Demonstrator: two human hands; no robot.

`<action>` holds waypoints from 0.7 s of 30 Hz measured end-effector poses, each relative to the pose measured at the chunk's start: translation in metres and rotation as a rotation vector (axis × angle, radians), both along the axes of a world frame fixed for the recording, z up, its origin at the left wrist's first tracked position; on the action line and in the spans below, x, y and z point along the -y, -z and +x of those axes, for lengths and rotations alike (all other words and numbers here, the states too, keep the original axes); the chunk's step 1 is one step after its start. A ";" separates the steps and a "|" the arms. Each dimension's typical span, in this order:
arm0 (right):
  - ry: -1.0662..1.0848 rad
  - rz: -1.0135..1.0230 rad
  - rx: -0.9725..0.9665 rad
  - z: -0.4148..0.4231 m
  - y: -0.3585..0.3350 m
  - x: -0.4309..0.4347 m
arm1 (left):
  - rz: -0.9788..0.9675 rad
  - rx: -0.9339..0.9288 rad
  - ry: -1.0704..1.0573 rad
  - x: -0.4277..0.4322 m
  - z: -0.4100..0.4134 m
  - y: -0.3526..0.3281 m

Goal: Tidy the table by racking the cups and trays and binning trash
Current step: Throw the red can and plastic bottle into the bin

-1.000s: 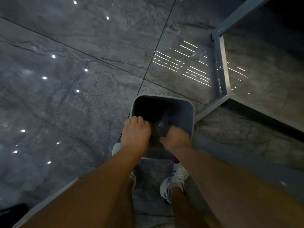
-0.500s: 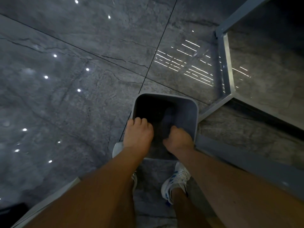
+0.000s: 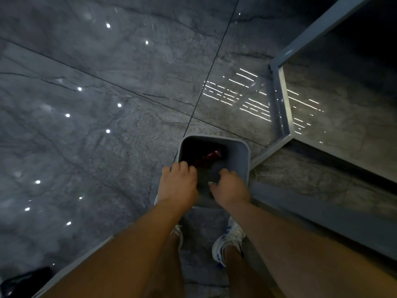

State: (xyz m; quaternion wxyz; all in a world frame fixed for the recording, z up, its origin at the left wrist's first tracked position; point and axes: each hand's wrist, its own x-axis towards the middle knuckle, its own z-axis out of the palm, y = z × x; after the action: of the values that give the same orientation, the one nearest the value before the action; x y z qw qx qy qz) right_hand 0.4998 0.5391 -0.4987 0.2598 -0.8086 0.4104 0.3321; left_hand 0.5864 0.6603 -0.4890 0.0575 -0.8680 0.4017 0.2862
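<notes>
A grey square bin [image 3: 245, 162] stands on the floor just ahead of my feet. Inside it lies a red crumpled wrapper [image 3: 209, 157] on the dark bottom. My left hand [image 3: 178, 186] hangs over the bin's near left corner, fingers loose and pointing down, with nothing seen in them. My right hand [image 3: 231, 188] hovers over the bin's near right side, loosely curled, palm hidden. A small shiny speck shows by its thumb; I cannot tell whether it holds anything.
A grey metal frame [image 3: 279, 100] with a lower shelf stands at the right, touching the bin's far right corner. My white and blue shoes [image 3: 227, 239] are just behind the bin. Glossy grey floor tiles spread left. A dark object [image 3: 25, 278] lies at the bottom left.
A clear plastic piece seen between my hands a second ago is gone from view. Both hands have stayed over the bin, and the red wrapper now shows inside it.
</notes>
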 end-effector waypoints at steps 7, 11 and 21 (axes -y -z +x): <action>-0.003 -0.015 0.083 0.009 -0.090 0.003 | -0.001 0.003 -0.012 -0.007 0.005 -0.078; -0.008 -0.049 0.146 0.011 -0.146 0.010 | 0.006 -0.003 0.000 -0.008 0.007 -0.130; -0.011 -0.066 0.206 0.007 -0.274 0.011 | -0.028 -0.007 -0.015 -0.005 0.007 -0.262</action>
State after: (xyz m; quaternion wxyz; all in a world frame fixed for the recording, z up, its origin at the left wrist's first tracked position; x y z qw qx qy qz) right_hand 0.5073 0.5277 -0.2245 0.2722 -0.8487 0.3877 0.2351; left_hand 0.5935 0.6650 -0.2268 0.0417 -0.8707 0.3994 0.2840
